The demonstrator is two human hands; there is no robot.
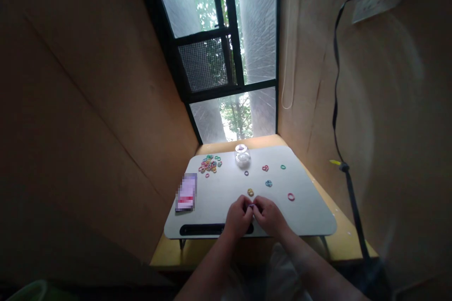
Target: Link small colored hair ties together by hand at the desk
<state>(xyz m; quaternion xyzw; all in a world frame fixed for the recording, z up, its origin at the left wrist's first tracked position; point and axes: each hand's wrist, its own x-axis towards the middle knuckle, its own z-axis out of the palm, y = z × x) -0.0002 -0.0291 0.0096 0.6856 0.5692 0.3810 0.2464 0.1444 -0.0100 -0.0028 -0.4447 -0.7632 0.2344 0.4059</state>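
Observation:
My left hand (239, 216) and my right hand (270, 216) meet over the front middle of the white folding table. Both are closed, fingertips pinched together on a small purple hair tie (251, 205), mostly hidden by the fingers. Just beyond them lie yellow hair ties (250, 192). Farther out are blue hair ties (269, 183), a dark purple one (246, 173), red-pink ones (265, 168), a green one (283, 167) and a pink one (291, 196). A pile of mixed-colour hair ties (210, 164) rests at the back left.
A clear jar (242, 157) stands at the table's (226, 188) back edge. On the left lies a blurred-out phone-like rectangle (186, 193). A black slot (202, 229) runs along the front edge. Wooden walls close in both sides, and a black cable (337, 80) hangs on the right.

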